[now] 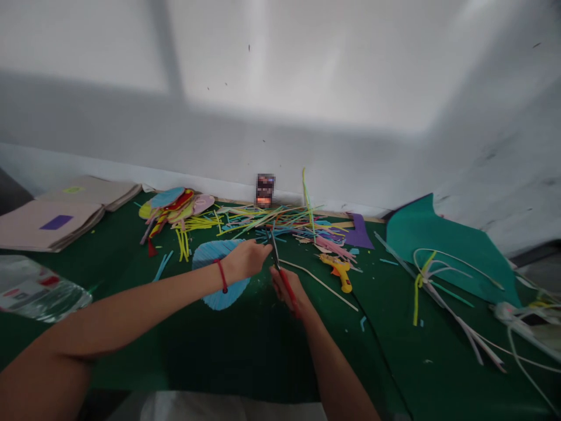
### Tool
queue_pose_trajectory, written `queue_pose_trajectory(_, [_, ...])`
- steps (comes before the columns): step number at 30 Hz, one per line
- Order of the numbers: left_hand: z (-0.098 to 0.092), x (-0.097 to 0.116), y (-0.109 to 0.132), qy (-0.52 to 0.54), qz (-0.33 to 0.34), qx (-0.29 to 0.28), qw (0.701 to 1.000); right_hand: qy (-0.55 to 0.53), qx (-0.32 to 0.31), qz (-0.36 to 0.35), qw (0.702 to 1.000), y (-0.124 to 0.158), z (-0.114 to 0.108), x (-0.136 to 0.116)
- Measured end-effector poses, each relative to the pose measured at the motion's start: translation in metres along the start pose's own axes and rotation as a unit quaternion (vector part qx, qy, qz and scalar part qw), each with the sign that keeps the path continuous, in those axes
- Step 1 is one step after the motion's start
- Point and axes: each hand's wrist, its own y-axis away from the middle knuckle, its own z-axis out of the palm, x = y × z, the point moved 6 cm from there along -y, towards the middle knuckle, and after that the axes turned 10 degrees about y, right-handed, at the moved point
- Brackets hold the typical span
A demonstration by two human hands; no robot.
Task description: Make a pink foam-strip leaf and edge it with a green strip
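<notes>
My right hand is closed round the red handles of a pair of scissors, whose blades point away from me. Just left of the blades, my left hand is closed in a pinch. Whatever its fingers hold is too small to make out, though short blue strips show just beyond the fingertips. Under my left wrist lies a light-blue ribbed piece with a rounded outline, partly covered by the hand. A yellow glue gun with a dark cord rests right of the scissors, beyond a thin pale stem.
Many coloured strips lie heaped along the wall. Left of them are coloured petal-like pieces, an open pale book and a clear plastic bottle. To the right lie a teal sheet, a purple piece and bundled pale stems.
</notes>
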Motion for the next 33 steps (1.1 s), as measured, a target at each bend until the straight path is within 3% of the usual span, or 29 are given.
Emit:
queue_pose_trajectory(4, [-0.002,0.014,-0.001,-0.122,0.079,0.022,0.989,-0.045,-0.016,-0.029,0.998,0.000,0.003,-0.004])
queue_pose_trajectory(9, [0.007,0.020,-0.001,-0.182,0.120,0.068,0.974,-0.120,-0.096,-0.026,0.988,0.005,0.014,-0.004])
queue_pose_trajectory(15, [0.020,0.017,0.006,-0.275,0.168,0.062,0.945,-0.100,-0.082,0.004,0.992,0.006,0.012,-0.002])
queue_pose_trajectory(19, [0.019,0.016,0.009,-0.271,0.186,0.054,0.943,-0.078,-0.082,0.021,0.993,0.008,0.013,-0.005])
queue_pose_trajectory(24, [0.012,0.019,0.002,-0.206,0.136,0.001,0.969,-0.071,-0.067,0.035,0.995,0.006,0.015,-0.005])
queue_pose_trajectory(28, [-0.001,0.011,-0.004,-0.036,0.008,-0.045,0.998,-0.052,-0.042,0.042,0.997,0.001,0.012,-0.001])
queue_pose_trajectory(33, [-0.020,-0.004,-0.004,0.106,-0.080,-0.039,0.990,-0.009,-0.020,-0.010,1.000,0.001,0.004,-0.005])
